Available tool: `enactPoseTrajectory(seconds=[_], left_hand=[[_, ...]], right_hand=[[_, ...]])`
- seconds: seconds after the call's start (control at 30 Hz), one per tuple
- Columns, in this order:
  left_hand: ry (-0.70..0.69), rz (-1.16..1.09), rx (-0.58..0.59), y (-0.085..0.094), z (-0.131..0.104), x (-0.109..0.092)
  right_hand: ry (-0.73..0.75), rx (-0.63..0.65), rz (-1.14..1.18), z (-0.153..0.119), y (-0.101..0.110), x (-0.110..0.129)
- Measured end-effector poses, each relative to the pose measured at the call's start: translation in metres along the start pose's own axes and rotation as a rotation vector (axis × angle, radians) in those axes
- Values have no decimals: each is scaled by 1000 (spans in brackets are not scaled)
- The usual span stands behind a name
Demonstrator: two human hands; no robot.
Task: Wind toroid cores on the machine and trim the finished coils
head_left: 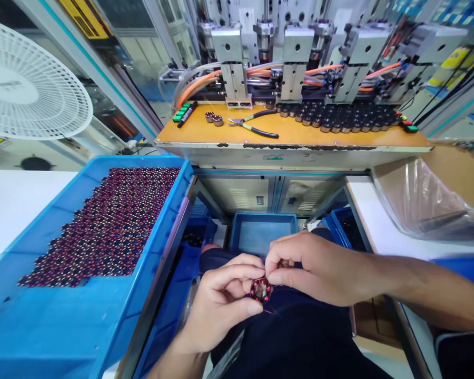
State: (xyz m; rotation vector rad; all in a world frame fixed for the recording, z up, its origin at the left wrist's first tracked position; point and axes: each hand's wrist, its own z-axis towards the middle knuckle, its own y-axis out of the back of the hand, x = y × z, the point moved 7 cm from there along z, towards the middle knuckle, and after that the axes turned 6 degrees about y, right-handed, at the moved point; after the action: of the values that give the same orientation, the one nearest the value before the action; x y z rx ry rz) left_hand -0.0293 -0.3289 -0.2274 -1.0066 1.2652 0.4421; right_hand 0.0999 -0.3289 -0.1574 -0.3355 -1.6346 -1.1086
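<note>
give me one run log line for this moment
left hand: holding red-wound ring | right hand: fingers pinched at ring's edge | pliers: on orange bench | blue tray: holds rows of wound parts

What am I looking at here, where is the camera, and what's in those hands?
There is no robot: these are a person's bare hands, seen in one picture from a head-worn camera looking forward and down. The left hand holds a small ring with red windings; the right hand seems to pinch red wire at its edge. Ahead, below a machine, the orange bench bears pliers, a black marker and dark parts. At left, a blue tray holds rows of red-and-black parts, near a white fan.
</note>
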Motion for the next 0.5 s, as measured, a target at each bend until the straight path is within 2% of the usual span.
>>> enactPoseTrajectory(seconds=[0.2, 0.5], left_hand=[[-3, -80, 34, 0, 2, 3], [-61, -64, 32, -2, 2, -2]], right_hand=[[28, -26, 40, -5, -3, 1], [-31, -6, 109, -5, -10, -1]])
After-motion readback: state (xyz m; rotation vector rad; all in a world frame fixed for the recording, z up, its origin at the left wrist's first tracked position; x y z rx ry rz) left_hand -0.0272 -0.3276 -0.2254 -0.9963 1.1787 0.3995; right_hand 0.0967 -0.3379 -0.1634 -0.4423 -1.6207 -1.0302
